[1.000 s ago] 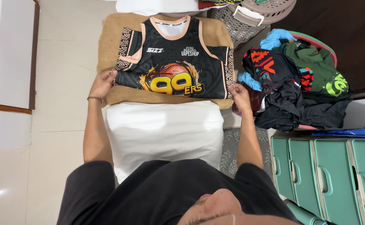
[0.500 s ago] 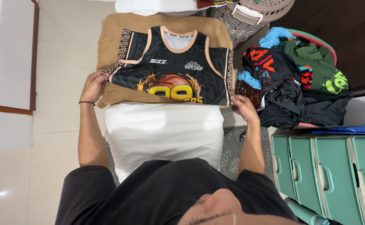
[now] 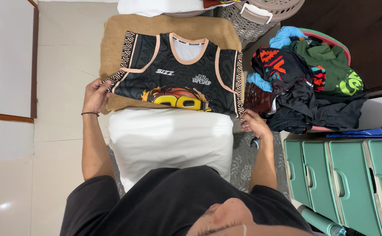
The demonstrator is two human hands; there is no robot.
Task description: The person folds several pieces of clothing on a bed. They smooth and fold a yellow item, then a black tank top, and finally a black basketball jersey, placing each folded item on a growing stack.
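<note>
A black sleeveless jersey [image 3: 180,74] with peach trim and an orange-yellow print lies flat on a tan cushion [image 3: 117,35]. My left hand [image 3: 96,95] pinches the jersey's lower left corner. My right hand [image 3: 253,122] pinches its lower right corner at the cushion's edge. The jersey's bottom part hangs over the near edge, hidden behind a white pillow [image 3: 169,140] that lies between me and the cushion.
A red basket [image 3: 261,98] heaped with dark and green clothes [image 3: 317,83] stands to the right. A beige wicker hamper [image 3: 261,13] is at the back right. Teal plastic drawers [image 3: 344,179] are at the lower right, a white door [image 3: 3,57] at the left.
Both hands have drawn the jersey's lower corners toward me, so its printed lower part has slid down behind the white pillow. The neckline has moved nearer too.
</note>
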